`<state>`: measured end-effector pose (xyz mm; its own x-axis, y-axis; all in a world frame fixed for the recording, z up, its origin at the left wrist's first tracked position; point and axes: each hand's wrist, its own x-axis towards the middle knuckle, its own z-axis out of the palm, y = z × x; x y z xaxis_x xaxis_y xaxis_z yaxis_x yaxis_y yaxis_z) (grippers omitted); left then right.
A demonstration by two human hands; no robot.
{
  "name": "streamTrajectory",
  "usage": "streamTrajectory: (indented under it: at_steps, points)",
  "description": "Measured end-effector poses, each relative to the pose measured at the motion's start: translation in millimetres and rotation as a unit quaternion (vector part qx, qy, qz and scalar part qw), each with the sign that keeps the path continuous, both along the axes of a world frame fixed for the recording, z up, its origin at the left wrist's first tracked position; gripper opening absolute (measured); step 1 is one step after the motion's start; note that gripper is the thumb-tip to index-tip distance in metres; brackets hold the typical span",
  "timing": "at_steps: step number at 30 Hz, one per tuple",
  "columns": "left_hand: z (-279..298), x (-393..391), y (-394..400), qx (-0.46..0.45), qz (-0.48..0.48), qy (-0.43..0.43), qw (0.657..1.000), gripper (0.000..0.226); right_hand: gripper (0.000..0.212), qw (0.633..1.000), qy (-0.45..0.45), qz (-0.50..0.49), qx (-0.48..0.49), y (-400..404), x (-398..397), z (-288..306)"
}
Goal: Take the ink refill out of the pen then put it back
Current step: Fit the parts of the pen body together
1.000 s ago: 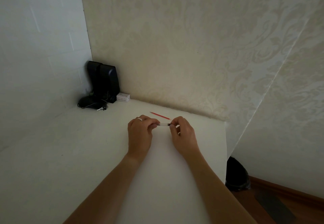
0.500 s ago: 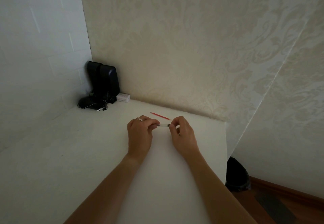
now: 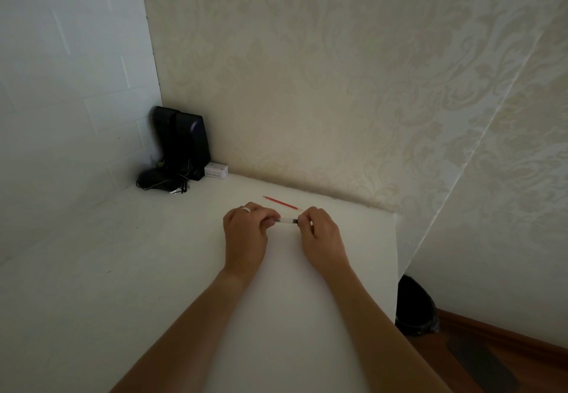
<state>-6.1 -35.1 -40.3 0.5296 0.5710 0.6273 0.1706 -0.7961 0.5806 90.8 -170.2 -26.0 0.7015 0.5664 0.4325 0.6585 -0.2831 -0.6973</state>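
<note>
Both hands are positioned near the far edge of the white flat surface (image 3: 153,285), facing each other. Left hand (image 3: 246,235): fingers curled, with the fingertips pinched on the left end of a short transparent plastic pen barrel (image 3: 287,221); a pale ring (image 3: 246,209) sits on one finger. Right hand (image 3: 321,235): fingers curled, with the fingertips pinched on the right end of the same barrel, where a dark section shows. The barrel runs horizontally between the two hands, which are close together but not touching. Whether the barrel rests on the surface or is held just above it cannot be determined.

Thin red ink refill (image 3: 281,203): out of the barrel, lying flat on the surface just beyond the hands, near the patterned cream wallpapered wall (image 3: 307,85), angled with its pointed tip toward the left.

Far-left corner of the surface: two black upright speakers (image 3: 184,140) with tangled cables, and a small white cardboard box (image 3: 216,171) just beside them. A dark bin (image 3: 415,306) stands on the wooden floor past the right edge of the surface.
</note>
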Motion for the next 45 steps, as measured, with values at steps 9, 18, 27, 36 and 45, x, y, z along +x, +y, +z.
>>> streamTrajectory:
  at_steps: [9,18,27,36,45]
  points:
    - [2.0,-0.6,-1.3,0.005,0.001,-0.002,1.000,0.019,0.017,1.000,0.014,-0.006,-0.018,0.4,-0.5,1.3]
    - [1.0,-0.2,-1.0,-0.007,-0.006,-0.009,1.000,0.019,0.020,1.000,0.016,0.003,-0.023,0.0,-1.7,2.0]
    - [-1.1,-0.3,0.9,-0.006,-0.017,-0.012,1.000,0.019,0.012,1.000,-0.011,0.011,-0.020,-1.1,-2.9,2.7]
    - [-1.1,-0.2,0.7,-0.003,-0.017,-0.018,1.000,0.020,0.016,0.998,-0.056,-0.002,-0.010,-0.9,-3.4,-0.1]
    - [-1.3,-0.1,1.4,0.002,-0.018,-0.019,1.000,0.020,0.016,0.999,-0.050,-0.004,-0.011,-0.4,-3.0,-0.5]
